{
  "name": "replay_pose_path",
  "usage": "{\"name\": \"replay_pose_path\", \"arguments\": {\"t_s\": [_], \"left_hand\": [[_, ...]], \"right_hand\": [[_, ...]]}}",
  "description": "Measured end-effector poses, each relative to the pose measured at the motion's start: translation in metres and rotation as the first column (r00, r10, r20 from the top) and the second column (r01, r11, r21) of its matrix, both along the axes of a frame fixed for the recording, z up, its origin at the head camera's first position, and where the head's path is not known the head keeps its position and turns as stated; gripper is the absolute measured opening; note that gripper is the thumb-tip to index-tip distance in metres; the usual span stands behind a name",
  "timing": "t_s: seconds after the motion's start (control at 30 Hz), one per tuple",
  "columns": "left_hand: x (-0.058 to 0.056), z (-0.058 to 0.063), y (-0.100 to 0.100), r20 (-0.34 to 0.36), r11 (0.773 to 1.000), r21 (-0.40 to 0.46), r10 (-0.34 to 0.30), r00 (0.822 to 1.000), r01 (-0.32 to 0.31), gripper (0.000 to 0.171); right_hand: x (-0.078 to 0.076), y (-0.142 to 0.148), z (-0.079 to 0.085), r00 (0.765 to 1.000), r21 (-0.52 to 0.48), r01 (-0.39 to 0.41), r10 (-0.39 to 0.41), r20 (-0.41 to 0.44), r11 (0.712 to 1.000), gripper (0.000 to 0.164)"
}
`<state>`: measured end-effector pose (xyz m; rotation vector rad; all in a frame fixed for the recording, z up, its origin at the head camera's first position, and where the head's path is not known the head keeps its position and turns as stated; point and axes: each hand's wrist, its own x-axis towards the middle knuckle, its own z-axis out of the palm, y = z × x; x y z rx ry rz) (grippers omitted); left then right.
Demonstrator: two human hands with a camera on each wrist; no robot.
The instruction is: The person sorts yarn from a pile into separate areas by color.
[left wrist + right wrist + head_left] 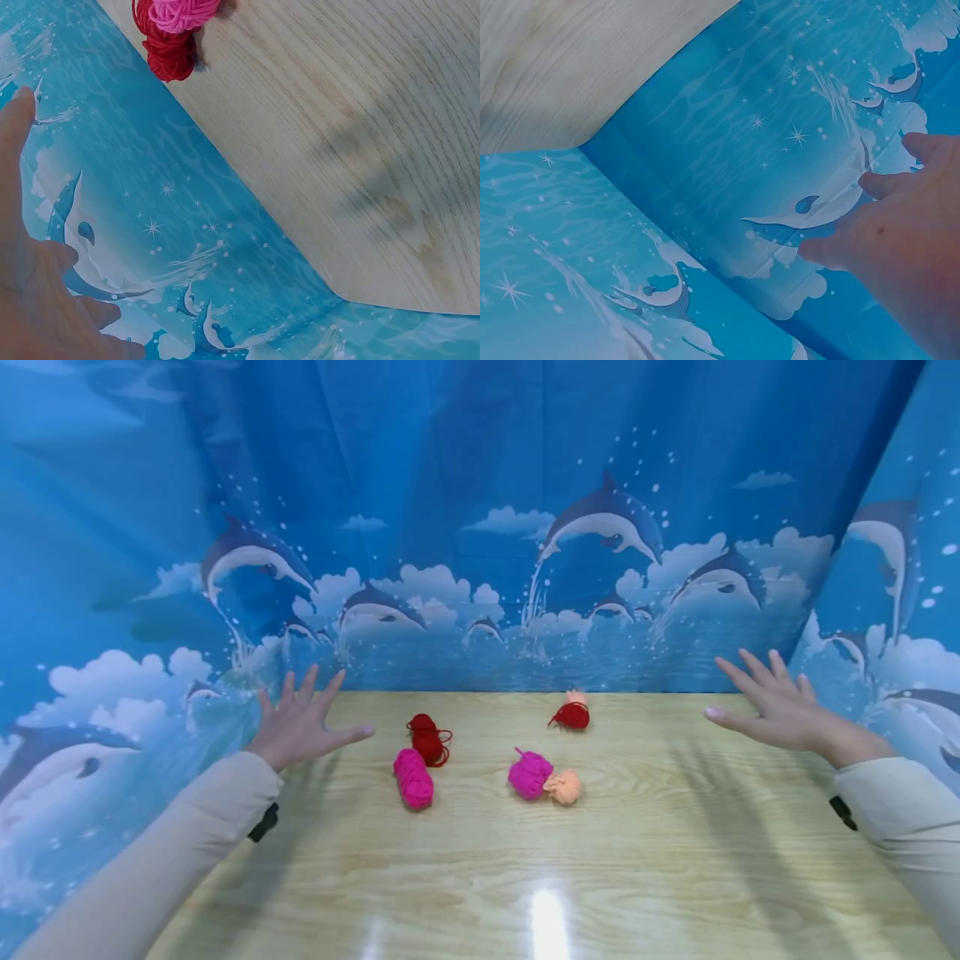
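Observation:
My left hand (302,722) is held over the left side of the table, fingers spread and holding nothing. Nearest to it are a dark red yarn skein (427,740) and a bright pink yarn skein (413,779) that lie against each other; both also show in the left wrist view. Over the right side, my right hand (780,710) is spread too, with nothing in it. Between the hands, a magenta yarn ball (529,774) touches a peach yarn ball (563,787). Farther back, a small red yarn bundle (574,716) lies against a pale peach piece (576,697).
The light wood-grain table (480,868) meets a blue curtain (450,460) printed with dolphins and clouds, which stands along its back and sides. Long sleeves (172,852) cover both forearms, with a dark strapped piece (264,823) under the left wrist.

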<state>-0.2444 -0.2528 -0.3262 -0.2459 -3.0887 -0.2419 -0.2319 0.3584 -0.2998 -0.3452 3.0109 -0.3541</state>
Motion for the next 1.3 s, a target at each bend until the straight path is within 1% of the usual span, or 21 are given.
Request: {"name": "replay_pose_path", "arguments": {"t_s": [0.27, 0.47, 0.6, 0.77, 0.9, 1.03, 1.13, 1.2, 1.3], "left_hand": [[-0.004, -0.007, 0.005, 0.005, 1.000, 0.001, -0.012, 1.000, 0.012, 0.109], [-0.008, -0.013, 0.015, 0.022, 0.999, 0.022, -0.032, 0.999, 0.031, 0.110], [-0.012, -0.020, 0.022, 0.023, 0.998, 0.050, -0.041, 0.999, 0.040, 0.109], [-0.018, -0.028, 0.035, 0.020, 0.995, 0.088, -0.048, 0.999, 0.046, 0.109], [-0.025, -0.035, 0.048, 0.006, 0.991, 0.113, -0.073, 0.997, 0.072, 0.107], [-0.031, -0.043, 0.060, 0.006, 0.989, 0.114, -0.098, 0.995, 0.097, 0.107], [-0.034, -0.051, 0.067, 0.006, 0.986, 0.117, -0.122, 0.993, 0.120, 0.105], [-0.036, -0.055, 0.072, 0.005, 0.981, 0.140, -0.138, 0.990, 0.136, 0.104], [-0.038, -0.060, 0.079, 0.009, 0.973, 0.181, -0.146, 0.989, 0.142, 0.103]], "right_hand": [[-0.002, -0.011, -0.003, 1.000, -0.041, -0.030, 0.030, -0.003, 0.999, 0.091], [-0.006, -0.022, -0.014, 0.998, -0.082, -0.065, 0.064, -0.015, 0.994, 0.091], [-0.010, -0.029, -0.021, 0.996, -0.117, -0.084, 0.084, -0.004, 0.990, 0.090], [-0.013, -0.040, -0.026, 0.994, -0.135, -0.109, 0.110, 0.000, 0.985, 0.088], [-0.017, -0.051, -0.031, 0.992, -0.156, -0.128, 0.127, -0.020, 0.979, 0.087], [-0.024, -0.063, -0.038, 0.990, -0.188, -0.141, 0.139, -0.022, 0.972, 0.084], [-0.029, -0.072, -0.044, 0.989, -0.209, -0.147, 0.149, -0.006, 0.967, 0.083], [-0.033, -0.078, -0.049, 0.988, -0.227, -0.153, 0.157, -0.003, 0.962, 0.082], [-0.038, -0.086, -0.058, 0.986, -0.247, -0.162, 0.165, -0.008, 0.955, 0.083]]}}
